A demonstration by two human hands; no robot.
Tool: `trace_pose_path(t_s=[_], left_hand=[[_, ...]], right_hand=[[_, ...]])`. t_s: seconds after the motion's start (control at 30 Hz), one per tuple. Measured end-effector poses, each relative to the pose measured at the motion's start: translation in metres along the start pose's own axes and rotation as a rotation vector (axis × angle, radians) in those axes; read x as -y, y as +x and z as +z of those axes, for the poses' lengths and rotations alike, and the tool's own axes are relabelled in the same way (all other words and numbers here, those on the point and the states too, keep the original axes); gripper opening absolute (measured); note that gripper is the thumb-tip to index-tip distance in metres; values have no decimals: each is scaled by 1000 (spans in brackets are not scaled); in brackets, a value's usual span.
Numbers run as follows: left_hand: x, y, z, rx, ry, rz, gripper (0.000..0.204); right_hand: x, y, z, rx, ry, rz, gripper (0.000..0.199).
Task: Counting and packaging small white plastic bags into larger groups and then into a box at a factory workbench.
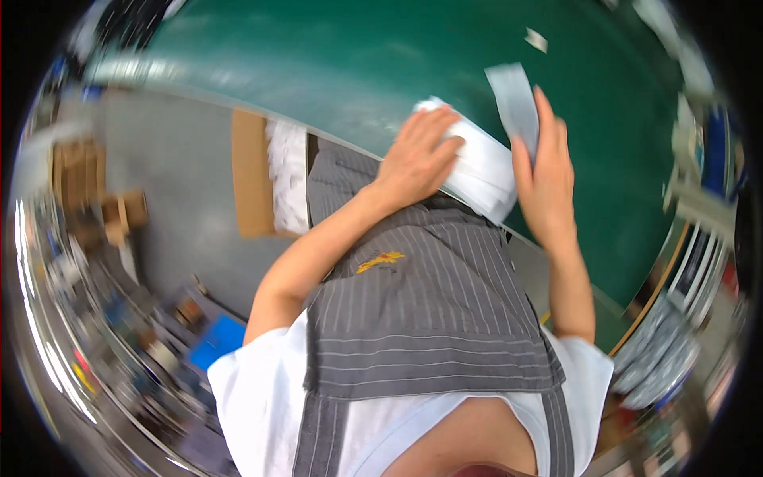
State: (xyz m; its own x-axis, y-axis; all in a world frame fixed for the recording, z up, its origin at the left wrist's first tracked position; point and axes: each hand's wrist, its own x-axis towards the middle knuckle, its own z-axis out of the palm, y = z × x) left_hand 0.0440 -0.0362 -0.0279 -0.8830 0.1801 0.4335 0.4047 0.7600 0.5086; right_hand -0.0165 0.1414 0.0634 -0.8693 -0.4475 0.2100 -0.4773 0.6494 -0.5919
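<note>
My left hand [421, 155] lies with its fingers stretched out on the left end of a white flat stack [485, 171], which looks like folded paper or thin packets. The stack rests aslant along the near edge of the green table [358, 63]. To the right of it, my right hand [548, 171] grips a pale grey flat strip [515, 99] between thumb and fingers. The strip points away from me over the table. Motion blur hides whether it is paper or a thin packet.
An open cardboard box [251, 171] packed with white pieces [288, 175] stands below the table edge at my left. A small white scrap [536, 40] lies far right on the table. Brown cartons [79, 171] are at far left, plastic-wrapped bundles [656, 350] at lower right.
</note>
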Motion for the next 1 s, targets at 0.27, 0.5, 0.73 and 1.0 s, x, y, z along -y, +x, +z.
trace_pose_path(t_s=[0.27, 0.5, 0.73, 1.0], left_hand=[[2, -15, 2, -282, 22, 27, 20], [71, -116, -73, -783, -96, -462, 14], [233, -313, -5, -664, -28, -1341, 26], [382, -326, 19, 23, 237, -1281, 71]], right_hand=[[1, -30, 15, 377, -416, -199, 55], [150, 91, 105, 433, -231, -614, 42], [209, 174, 290, 447, -272, -865, 54], [224, 180, 315, 572, -382, -814, 65]])
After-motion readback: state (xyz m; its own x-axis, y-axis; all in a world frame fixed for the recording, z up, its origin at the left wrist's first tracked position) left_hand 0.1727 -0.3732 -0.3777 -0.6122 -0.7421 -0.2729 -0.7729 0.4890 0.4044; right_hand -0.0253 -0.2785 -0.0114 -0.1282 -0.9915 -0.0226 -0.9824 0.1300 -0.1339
